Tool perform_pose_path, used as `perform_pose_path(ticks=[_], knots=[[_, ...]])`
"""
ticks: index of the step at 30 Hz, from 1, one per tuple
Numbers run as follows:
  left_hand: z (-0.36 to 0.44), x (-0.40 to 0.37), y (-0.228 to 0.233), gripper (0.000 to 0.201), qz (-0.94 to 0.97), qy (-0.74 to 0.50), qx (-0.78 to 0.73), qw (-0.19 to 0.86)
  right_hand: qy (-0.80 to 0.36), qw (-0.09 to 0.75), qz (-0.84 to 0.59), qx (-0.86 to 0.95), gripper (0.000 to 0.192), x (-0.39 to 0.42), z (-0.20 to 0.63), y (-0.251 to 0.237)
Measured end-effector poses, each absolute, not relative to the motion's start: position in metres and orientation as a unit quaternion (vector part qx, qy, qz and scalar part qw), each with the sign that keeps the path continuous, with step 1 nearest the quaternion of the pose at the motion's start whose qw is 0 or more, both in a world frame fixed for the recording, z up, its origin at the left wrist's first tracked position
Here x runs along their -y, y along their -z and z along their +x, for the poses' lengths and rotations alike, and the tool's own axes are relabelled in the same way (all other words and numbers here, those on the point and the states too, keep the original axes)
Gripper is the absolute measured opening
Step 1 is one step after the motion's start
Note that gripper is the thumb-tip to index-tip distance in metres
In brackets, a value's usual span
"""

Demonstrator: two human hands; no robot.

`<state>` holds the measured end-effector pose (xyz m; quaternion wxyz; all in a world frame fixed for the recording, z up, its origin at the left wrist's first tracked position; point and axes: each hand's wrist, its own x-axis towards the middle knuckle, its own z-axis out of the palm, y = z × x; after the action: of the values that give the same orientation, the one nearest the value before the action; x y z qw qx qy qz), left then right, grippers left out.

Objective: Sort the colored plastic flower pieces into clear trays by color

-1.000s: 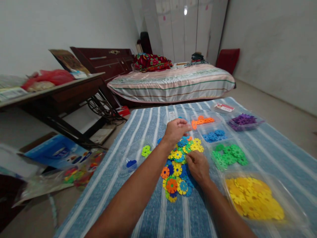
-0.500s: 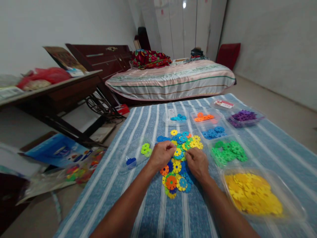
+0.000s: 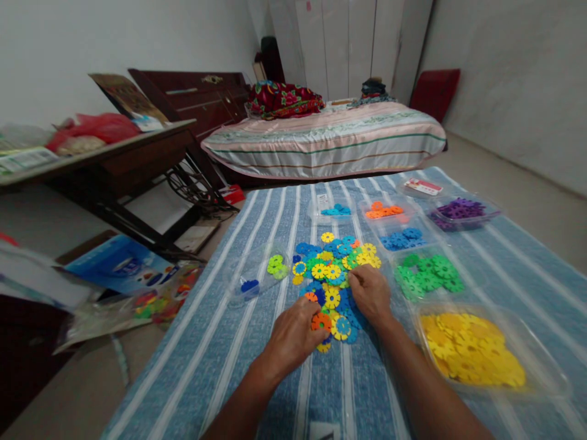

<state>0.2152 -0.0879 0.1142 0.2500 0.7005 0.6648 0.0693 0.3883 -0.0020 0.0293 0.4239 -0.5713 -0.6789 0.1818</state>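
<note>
A heap of mixed-colour flower-shaped plastic discs (image 3: pixel 332 297) lies on the striped cloth. My left hand (image 3: pixel 296 335) is at its near left edge, thumb and fingertips apart around an orange flower disc (image 3: pixel 322 321) that lies on other discs. At the heap's right side is my right hand (image 3: pixel 370 294), its fingers curled together over the discs. Whatever is between those fingertips is hidden. Left of the heap, a clear plastic container (image 3: pixel 236 269) bears lime-green discs (image 3: pixel 277 266) and dark blue discs (image 3: pixel 250 287).
Right of the heap stand clear containers of yellow discs (image 3: pixel 472 351), green discs (image 3: pixel 431 275), blue discs (image 3: pixel 402 238), orange discs (image 3: pixel 383 211) and purple discs (image 3: pixel 460 209). Light-blue discs (image 3: pixel 337 210) sit farther back. A bed (image 3: pixel 321 143) stands beyond the cloth-covered surface.
My left hand has moved back toward me, from the heap's middle to the orange disc. My right hand stays at the right side. The view has shifted slightly.
</note>
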Motion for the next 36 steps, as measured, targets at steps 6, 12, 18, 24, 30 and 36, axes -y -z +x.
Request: perform_pose_path(ticks=[6, 12, 18, 24, 30, 36], knots=[[0.219, 0.090, -0.113, 0.010, 0.681, -0.090, -0.682, 0.251, -0.190, 0.422, -0.569, 0.680, 0.022, 0.001, 0.389, -0.028], [0.205, 0.085, -0.118, 0.020, 0.576, -0.165, -0.663, 0.448, -0.189, 0.430, -0.565, 0.678, 0.023, 0.000, 0.387, -0.029], [0.196, 0.057, -0.125, 0.027, 0.506, -0.179, -0.663, 0.522, -0.182, 0.436, -0.565, 0.676, 0.021, 0.000, 0.383, -0.030], [0.241, -0.017, -0.149, 0.017, 0.472, -0.306, -0.648, 0.513, -0.175, 0.429, -0.566, 0.682, 0.022, -0.001, 0.383, -0.027], [0.292, -0.081, -0.182, 0.015, 0.431, -0.463, -0.542, 0.553, -0.181, 0.435, -0.563, 0.679, 0.023, -0.001, 0.383, -0.029], [0.259, -0.048, -0.157, 0.020, 0.477, -0.397, -0.596, 0.510, -0.177, 0.429, -0.567, 0.680, 0.022, -0.002, 0.383, -0.029]])
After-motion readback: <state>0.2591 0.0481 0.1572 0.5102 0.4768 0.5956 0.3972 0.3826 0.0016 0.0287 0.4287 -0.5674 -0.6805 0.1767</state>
